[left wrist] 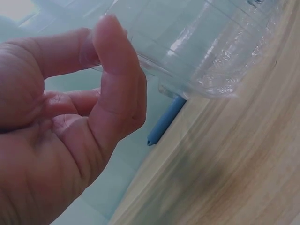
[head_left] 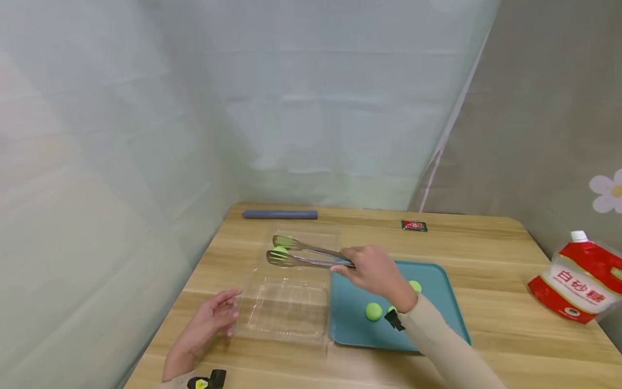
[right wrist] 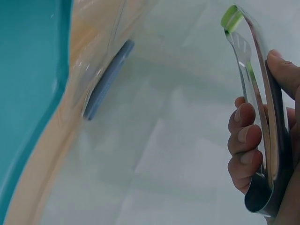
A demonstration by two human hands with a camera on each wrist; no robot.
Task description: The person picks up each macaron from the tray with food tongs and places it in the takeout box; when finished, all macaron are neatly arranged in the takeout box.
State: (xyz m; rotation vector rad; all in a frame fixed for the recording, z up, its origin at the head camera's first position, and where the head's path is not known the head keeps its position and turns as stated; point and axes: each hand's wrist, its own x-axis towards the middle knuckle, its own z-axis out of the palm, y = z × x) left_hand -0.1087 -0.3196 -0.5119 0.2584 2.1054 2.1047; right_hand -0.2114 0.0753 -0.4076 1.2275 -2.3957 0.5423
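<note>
Metal tongs (head_left: 311,263), gripped by the right hand (head_left: 373,271), jut leftward; the left hand (head_left: 211,320) pinches a clear container (head_left: 291,307).

In my head view, the right hand (head_left: 373,272) hides the rear of the tongs (head_left: 311,262); toward four o'clock the bag (head_left: 575,286) is cropped; I can't read the packet (head_left: 414,226).

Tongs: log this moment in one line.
right hand: grips metal tongs | tongs: hold green ball above clear container | left hand: pinches container's edge | tray: green balls
</note>
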